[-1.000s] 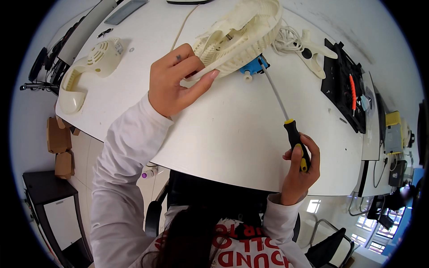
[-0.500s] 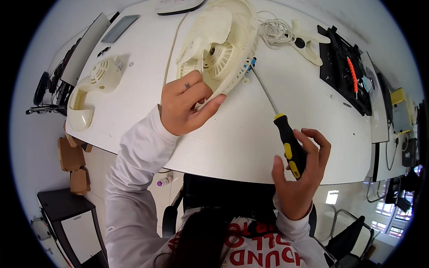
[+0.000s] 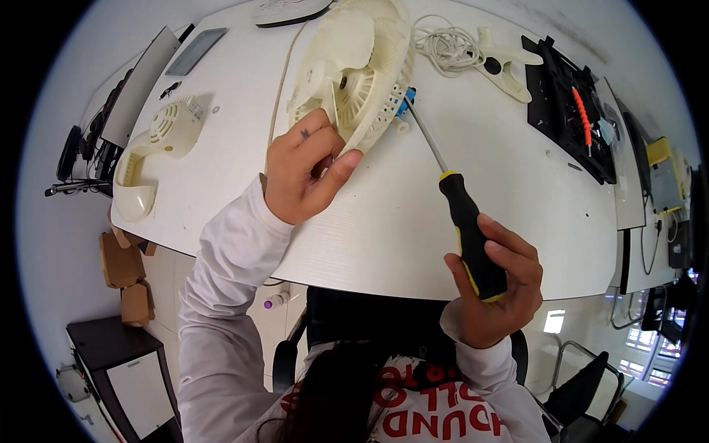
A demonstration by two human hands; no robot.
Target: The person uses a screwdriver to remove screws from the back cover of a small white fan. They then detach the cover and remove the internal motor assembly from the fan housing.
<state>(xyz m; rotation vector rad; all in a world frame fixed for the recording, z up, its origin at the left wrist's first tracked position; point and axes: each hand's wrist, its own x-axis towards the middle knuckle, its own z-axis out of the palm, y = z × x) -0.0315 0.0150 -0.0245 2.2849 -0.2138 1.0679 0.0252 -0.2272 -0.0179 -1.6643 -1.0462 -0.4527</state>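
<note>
My left hand (image 3: 306, 168) is closed on the lower rim of a cream fan head (image 3: 384, 111), which stands tilted on edge with its blades (image 3: 343, 37) facing left. In my right hand (image 3: 506, 277) is a black and yellow screwdriver (image 3: 469, 229), its handle between the thumb and fingers. The shaft runs up and left to a blue part (image 3: 406, 102) on the back of the fan head. Whether the tip sits in a screw is too small to tell.
On the left of the white table (image 3: 354, 251) lies a cream fan housing with a curved neck (image 3: 166, 136). A coiled cable (image 3: 447, 50) and a cream stand piece (image 3: 509, 70) lie at the back right, beside a black tool case (image 3: 565, 111) with an orange-handled tool (image 3: 581, 118).
The screwdriver handle has rolled, its yellow inlay turning out of sight, and my right fingers have closed more around it. The fan head has shifted slightly left.
</note>
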